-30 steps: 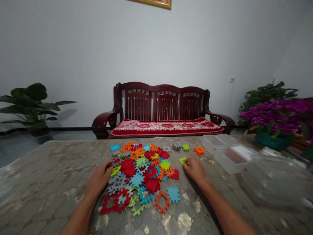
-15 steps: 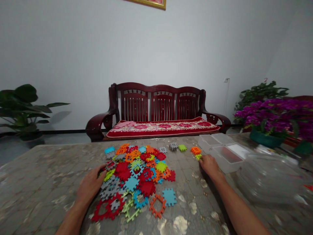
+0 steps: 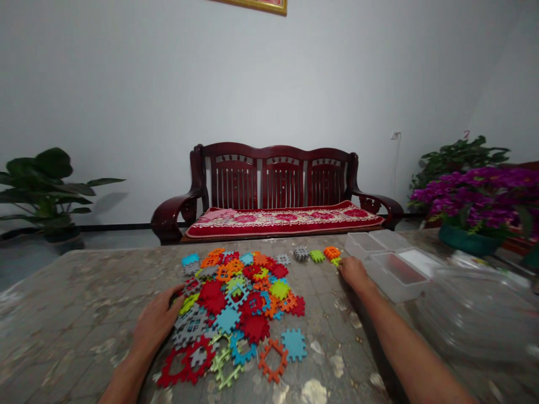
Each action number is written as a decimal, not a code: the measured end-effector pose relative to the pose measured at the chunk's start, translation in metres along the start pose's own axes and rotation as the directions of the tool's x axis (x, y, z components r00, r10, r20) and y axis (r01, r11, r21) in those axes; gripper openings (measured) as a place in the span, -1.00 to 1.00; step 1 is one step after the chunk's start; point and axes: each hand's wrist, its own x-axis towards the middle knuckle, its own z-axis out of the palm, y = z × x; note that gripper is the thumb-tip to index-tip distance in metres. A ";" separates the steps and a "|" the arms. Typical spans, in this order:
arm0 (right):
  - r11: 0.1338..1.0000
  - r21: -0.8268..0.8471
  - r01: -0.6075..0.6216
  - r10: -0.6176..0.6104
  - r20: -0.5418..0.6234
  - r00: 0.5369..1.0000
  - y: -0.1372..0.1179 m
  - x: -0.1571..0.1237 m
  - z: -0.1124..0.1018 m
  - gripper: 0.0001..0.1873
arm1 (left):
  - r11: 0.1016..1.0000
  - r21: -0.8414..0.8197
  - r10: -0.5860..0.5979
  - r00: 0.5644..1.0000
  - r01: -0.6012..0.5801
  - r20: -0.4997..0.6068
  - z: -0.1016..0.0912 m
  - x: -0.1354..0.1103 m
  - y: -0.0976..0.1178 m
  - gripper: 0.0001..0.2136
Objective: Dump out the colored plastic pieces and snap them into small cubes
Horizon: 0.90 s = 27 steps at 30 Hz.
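Observation:
A pile of plastic interlocking tiles (image 3: 227,318) in red, blue, grey, orange and green covers the middle of the table. My left hand (image 3: 158,315) rests at the pile's left edge, thumb and fingers apart, its fingertips against the tiles. My right hand (image 3: 353,272) reaches far forward with fingers pinched on a small lime-green tile (image 3: 336,261). That tile touches, or nearly touches, a small orange stack (image 3: 332,252). Left of the stack lie another lime-green tile (image 3: 317,256) and a grey stack (image 3: 301,253), in a rough row.
Clear plastic boxes (image 3: 393,280) and a transparent lid or tub (image 3: 471,314) stand on the right of the table (image 3: 84,314). Beyond them is a pot of purple flowers (image 3: 484,196). Behind the table is a wooden sofa (image 3: 280,179); a leafy plant (image 3: 46,191) stands at left.
My right hand has moved slightly away from me and to the left with the lime-green tile. The orange stack has shifted the same way, nearer the row. My left hand has stayed put.

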 end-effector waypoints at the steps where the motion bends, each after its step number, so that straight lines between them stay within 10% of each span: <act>1: 1.000 0.000 0.006 -0.006 0.003 1.000 -0.001 -0.004 0.000 -0.69 | 1.000 0.003 -0.002 1.000 0.002 0.000 0.000 0.000 0.000 -0.53; 9: 0.988 0.090 0.125 -0.122 -0.032 0.992 -0.020 -0.042 0.002 -0.72 | 0.999 -0.023 0.028 1.000 -0.028 0.005 0.004 0.001 -0.004 -0.51; 27: 0.990 0.090 0.111 -0.105 -0.067 0.992 -0.054 -0.020 0.008 -0.74 | 1.000 0.005 0.015 1.000 -0.015 0.023 -0.002 -0.001 0.003 -0.51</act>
